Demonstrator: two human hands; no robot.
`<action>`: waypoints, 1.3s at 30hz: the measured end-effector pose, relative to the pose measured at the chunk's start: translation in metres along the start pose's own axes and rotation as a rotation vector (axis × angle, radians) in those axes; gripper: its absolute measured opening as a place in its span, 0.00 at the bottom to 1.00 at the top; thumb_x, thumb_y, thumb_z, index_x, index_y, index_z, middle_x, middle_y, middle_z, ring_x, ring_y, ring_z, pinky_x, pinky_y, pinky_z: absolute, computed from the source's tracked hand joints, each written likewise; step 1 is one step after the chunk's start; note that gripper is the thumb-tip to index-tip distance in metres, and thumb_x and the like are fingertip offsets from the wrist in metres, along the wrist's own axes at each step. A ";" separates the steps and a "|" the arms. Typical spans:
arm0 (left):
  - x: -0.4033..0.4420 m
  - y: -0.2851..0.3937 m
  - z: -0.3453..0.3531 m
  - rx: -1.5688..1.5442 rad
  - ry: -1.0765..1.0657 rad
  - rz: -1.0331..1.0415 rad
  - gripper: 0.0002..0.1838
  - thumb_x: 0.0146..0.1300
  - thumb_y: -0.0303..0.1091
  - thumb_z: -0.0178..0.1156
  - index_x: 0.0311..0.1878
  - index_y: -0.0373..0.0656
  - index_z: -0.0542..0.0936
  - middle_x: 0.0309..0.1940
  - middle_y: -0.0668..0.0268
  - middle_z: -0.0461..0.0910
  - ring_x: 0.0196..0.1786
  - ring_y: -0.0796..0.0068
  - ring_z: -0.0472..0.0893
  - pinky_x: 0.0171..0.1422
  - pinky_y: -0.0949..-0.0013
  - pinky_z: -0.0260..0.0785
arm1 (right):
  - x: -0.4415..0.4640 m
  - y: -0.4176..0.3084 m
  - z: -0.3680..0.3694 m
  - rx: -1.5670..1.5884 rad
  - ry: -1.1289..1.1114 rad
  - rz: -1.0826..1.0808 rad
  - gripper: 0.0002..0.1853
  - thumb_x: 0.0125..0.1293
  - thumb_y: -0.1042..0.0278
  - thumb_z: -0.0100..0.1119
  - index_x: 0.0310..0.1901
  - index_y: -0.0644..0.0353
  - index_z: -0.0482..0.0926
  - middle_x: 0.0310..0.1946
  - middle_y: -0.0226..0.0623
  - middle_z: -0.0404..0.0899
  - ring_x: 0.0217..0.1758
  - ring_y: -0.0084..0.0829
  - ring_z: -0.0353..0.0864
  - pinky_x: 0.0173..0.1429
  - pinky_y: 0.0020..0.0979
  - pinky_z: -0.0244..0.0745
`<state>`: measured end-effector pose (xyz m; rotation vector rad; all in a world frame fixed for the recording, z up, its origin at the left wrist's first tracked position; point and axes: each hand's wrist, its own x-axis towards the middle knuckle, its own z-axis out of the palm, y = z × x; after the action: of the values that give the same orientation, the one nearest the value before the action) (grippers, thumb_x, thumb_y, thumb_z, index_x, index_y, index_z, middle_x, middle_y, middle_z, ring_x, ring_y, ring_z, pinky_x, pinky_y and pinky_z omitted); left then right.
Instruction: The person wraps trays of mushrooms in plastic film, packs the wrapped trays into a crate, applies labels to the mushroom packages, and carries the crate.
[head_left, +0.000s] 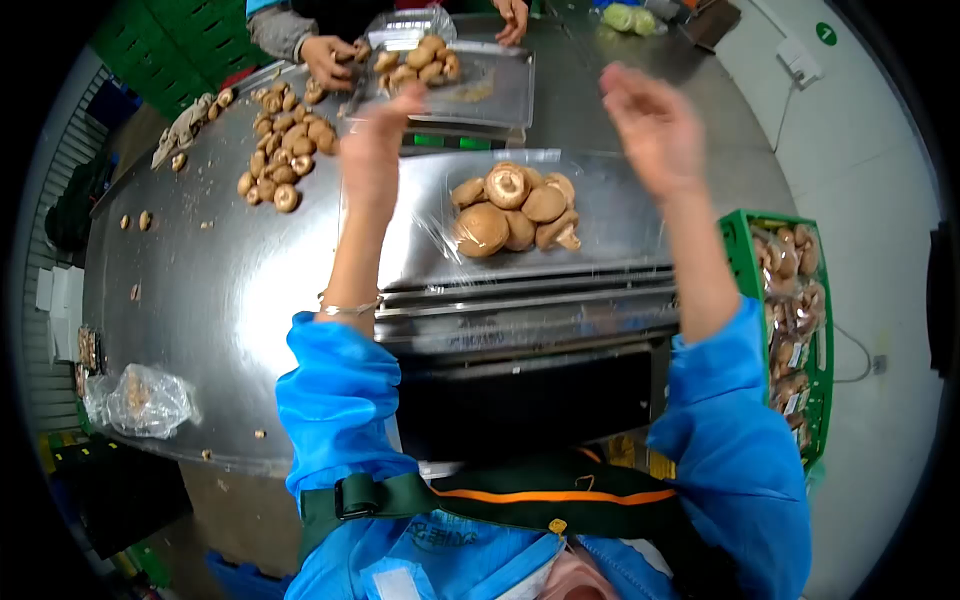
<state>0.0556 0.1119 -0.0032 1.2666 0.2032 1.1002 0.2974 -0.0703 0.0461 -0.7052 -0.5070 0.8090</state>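
Observation:
A group of brown mushrooms lies under clear plastic film on the metal wrapping station in front of me. My left hand is raised to the left of them, blurred, with its fingers stretched out. On the right, my right hand is also lifted and blurred, fingers extended. Neither hand visibly holds anything, and both are apart from the mushrooms. Whether a tray sits beneath the mushrooms is hard to make out.
Across the table, another person's hand touches mushrooms beside a metal tray. Loose mushrooms are piled at the left. A green crate with wrapped packs stands right. Crumpled plastic lies near the left table edge.

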 end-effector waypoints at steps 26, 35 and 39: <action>-0.223 0.086 -0.028 -0.038 -0.608 -1.180 0.21 0.66 0.38 0.50 0.56 0.32 0.69 0.46 0.55 0.76 0.49 0.67 0.77 0.46 0.72 0.75 | -0.231 -0.011 0.014 -0.754 -0.250 1.009 0.25 0.69 0.54 0.38 0.63 0.57 0.59 0.47 0.42 0.70 0.41 0.30 0.78 0.29 0.26 0.82; -0.284 0.032 0.016 0.210 0.439 -0.797 0.13 0.68 0.40 0.49 0.28 0.45 0.70 0.16 0.76 0.66 0.14 0.89 0.60 0.17 0.82 0.52 | -0.335 0.077 -0.056 -0.637 0.506 0.410 0.10 0.67 0.64 0.49 0.44 0.61 0.70 0.20 0.24 0.65 0.15 0.12 0.60 0.15 0.18 0.55; -0.324 0.096 -0.016 -0.046 0.582 -0.952 0.16 0.68 0.42 0.49 0.33 0.38 0.74 0.12 0.74 0.63 0.11 0.88 0.53 0.16 0.79 0.43 | -0.364 0.013 -0.043 -0.326 0.803 0.499 0.08 0.68 0.69 0.45 0.47 0.58 0.66 0.16 0.23 0.59 0.08 0.12 0.52 0.10 0.16 0.51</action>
<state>-0.1726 -0.1302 -0.0670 0.6195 1.0888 0.5859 0.1023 -0.3670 -0.0440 -1.4056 0.2914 0.8265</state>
